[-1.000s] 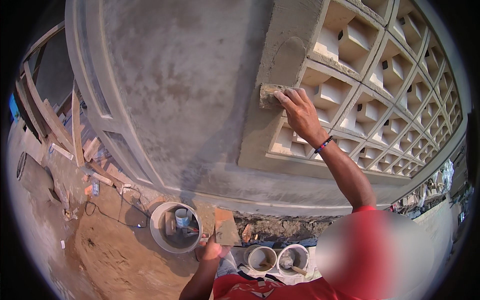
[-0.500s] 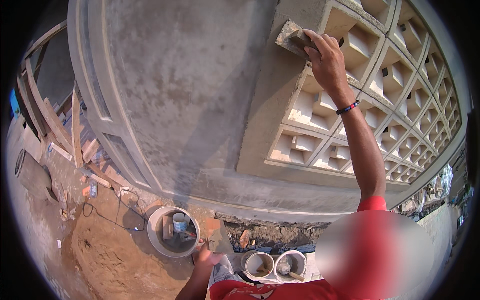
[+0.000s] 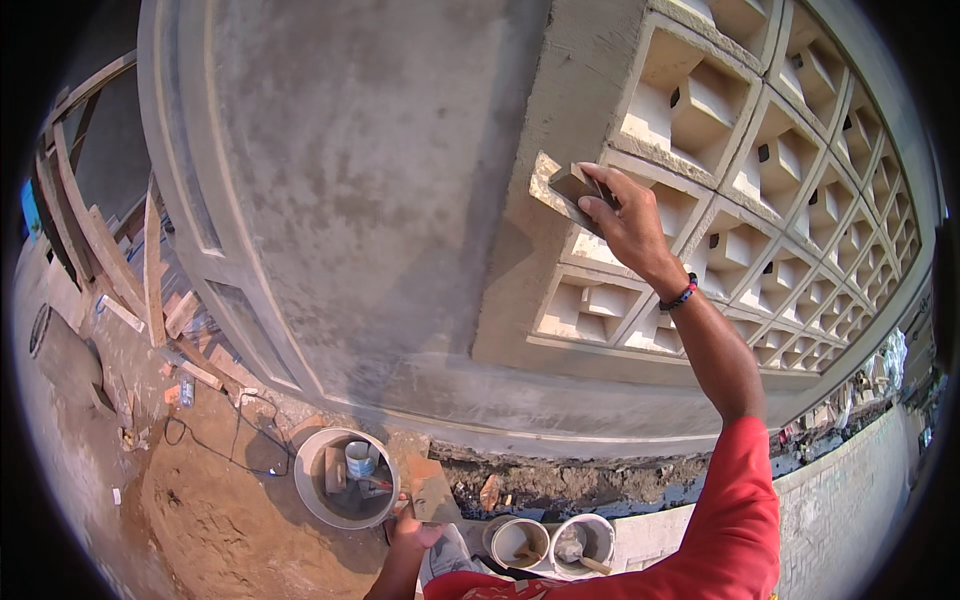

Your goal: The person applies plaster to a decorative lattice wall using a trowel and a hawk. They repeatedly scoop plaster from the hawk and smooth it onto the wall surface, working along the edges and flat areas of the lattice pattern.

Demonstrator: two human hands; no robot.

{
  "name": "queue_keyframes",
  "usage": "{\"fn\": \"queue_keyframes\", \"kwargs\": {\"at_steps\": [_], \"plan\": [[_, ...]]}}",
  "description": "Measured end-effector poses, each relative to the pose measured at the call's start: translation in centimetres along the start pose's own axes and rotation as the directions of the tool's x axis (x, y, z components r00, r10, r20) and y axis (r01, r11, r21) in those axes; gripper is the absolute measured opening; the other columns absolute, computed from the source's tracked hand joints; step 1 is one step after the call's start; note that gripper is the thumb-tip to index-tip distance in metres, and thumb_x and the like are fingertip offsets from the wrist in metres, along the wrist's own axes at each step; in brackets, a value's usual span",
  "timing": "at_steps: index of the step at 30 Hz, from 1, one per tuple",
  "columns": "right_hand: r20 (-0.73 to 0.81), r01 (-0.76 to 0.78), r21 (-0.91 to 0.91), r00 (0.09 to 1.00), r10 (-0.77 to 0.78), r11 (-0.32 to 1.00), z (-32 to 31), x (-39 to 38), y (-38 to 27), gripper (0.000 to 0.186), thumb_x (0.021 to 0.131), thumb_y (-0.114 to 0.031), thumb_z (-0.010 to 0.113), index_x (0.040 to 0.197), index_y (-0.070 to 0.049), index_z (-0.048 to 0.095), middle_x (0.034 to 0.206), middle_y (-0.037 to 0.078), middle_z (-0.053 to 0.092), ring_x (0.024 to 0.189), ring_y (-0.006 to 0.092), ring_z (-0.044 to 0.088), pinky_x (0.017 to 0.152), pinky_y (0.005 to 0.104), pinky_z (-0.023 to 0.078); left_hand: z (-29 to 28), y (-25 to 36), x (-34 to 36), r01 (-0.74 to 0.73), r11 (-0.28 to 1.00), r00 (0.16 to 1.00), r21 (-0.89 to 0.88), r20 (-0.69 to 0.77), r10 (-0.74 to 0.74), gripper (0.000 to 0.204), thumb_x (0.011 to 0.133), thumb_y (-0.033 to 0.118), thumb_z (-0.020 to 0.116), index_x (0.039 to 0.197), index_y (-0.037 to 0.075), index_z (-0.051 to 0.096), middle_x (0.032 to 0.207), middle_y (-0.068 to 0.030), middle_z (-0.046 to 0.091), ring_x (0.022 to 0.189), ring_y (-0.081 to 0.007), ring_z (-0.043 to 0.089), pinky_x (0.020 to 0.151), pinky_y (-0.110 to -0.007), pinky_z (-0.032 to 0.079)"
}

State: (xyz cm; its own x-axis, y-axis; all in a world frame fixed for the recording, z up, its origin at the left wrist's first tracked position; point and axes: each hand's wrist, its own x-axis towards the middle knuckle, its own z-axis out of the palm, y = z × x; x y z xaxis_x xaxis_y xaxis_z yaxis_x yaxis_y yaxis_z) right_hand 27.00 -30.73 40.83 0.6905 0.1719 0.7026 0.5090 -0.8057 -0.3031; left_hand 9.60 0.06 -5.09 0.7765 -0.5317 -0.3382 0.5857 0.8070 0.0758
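Lower on the grey plaster band [image 3: 578,95] than half a second ago, the plastering trowel [image 3: 548,185] has come down beside the ventilation blocks [image 3: 712,108], carried by the right hand [image 3: 628,222], whose fingers are wrapped round its block handle. Its blade slants over the band; how much of the face touches cannot be told. For an even coat, I would keep a shallow blade angle, press steadily in long strokes and keep mortar off the block edges. Well below, the left hand [image 3: 412,533] grips a flat mortar board [image 3: 432,497] by its near side, its fingers partly hidden. By count: one trowel, one board, one large bucket [image 3: 308,482] just left of the board, holding one cup [image 3: 360,461], one block [image 3: 335,470] and at least one tool too jumbled to identify, and two smaller buckets [image 3: 492,541] side by side. The ventilation blocks shrink toward the rim, too many to count surely.
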Motion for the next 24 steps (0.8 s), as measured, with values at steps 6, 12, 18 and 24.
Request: {"fn": "queue_keyframes", "kwargs": {"at_steps": [6,12,18,24], "plan": [[-0.261,0.327,-0.588,0.789,-0.556,0.74,-6.7,10.1,-0.7,0.033,0.08,-0.004,0.062,0.113,-0.009,0.06,0.094,0.01,0.06,0.089,0.03,0.055,0.079,0.0385,0.047,-2.1,-1.0,1.6,0.064,0.997,0.992,-0.046,0.116,-0.058,0.032,0.091,0.035,0.05,0.113,0.013,0.06,0.107,-0.0026,0.064,0.095,-0.0215,0.061,0.084,-0.038,0.049],[0.129,0.439,-0.575,0.882,-0.454,0.69,1.3,2.7,1.7,0.039,0.076,0.004,0.057,0.113,-0.008,0.057,0.092,0.007,0.053,0.09,0.0249,0.05,0.082,0.0345,0.047,-1.4,-2.6,2.5,0.006,0.989,0.999,0.146,0.035,-0.011,0.042,0.089,0.043,0.048,0.116,0.014,0.058,0.112,-0.0032,0.063,0.104,-0.0227,0.058,0.092,-0.041,0.043],[-0.087,0.383,-0.472,0.876,-0.475,0.794,-3.4,4.5,-1.4,0.037,0.082,-0.002,0.061,0.118,-0.007,0.056,0.093,0.01,0.057,0.089,0.028,0.052,0.078,0.039,0.046,-3.4,-1.8,3.5,-0.033,0.961,0.996,0.275,-0.069,0.054,0.044,0.088,0.045,0.044,0.115,0.013,0.058,0.11,-0.003,0.063,0.102,-0.0233,0.059,0.089,-0.04,0.044],[-0.256,0.22,-0.442,0.898,-0.357,0.869,-10.4,13.0,-3.7,0.029,0.09,-0.017,0.057,0.117,-0.01,0.06,0.115,0.018,0.062,0.113,0.0262,0.055,0.098,0.0394,0.04,-3.3,-2.2,3.6,0.074,0.995,0.997,0.065,-0.027,-0.073,0.031,0.09,0.034,0.048,0.111,0.013,0.06,0.106,-0.0027,0.064,0.098,-0.0225,0.061,0.085,-0.04,0.047]]}}
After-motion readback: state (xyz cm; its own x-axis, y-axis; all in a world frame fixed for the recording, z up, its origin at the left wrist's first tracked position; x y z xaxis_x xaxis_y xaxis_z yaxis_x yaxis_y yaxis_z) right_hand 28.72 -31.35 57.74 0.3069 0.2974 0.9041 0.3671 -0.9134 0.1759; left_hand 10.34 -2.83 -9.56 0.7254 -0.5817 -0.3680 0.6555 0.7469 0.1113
